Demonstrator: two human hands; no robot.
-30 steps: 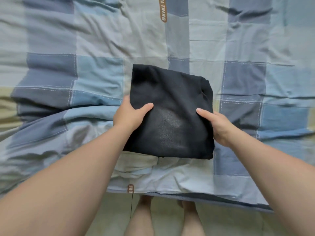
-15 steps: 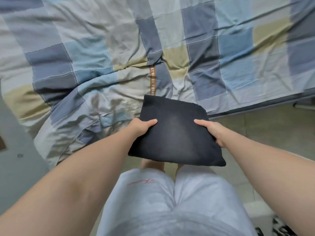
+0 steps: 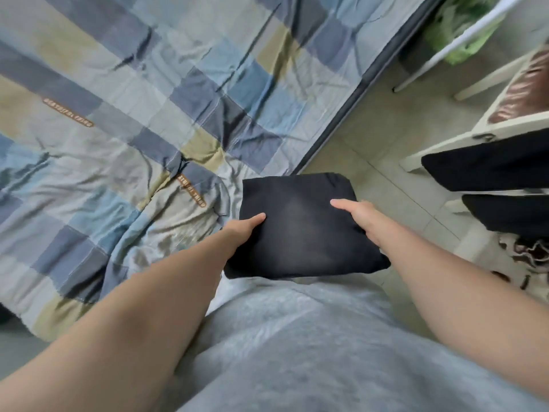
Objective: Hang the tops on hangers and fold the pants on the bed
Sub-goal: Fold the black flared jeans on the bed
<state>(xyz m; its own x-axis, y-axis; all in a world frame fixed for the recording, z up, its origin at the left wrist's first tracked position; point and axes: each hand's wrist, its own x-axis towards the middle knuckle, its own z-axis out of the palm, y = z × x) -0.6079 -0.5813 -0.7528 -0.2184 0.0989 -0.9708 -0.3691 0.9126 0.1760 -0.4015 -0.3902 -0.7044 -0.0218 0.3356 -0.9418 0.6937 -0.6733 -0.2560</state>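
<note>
One pair, folded black pants point(image 3: 300, 233), frame centre
Pinched between left hand point(image 3: 243, 230) and right hand point(image 3: 362, 217), thumbs on top; bed point(image 3: 148, 114) at upper left

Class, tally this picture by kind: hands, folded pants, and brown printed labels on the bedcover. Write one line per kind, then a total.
Hands: 2, the left hand and the right hand
Pants: 1, the folded black pants, gripped by both hands
Labels: 2, brown labels and on the bedcover
Total: 5
</note>
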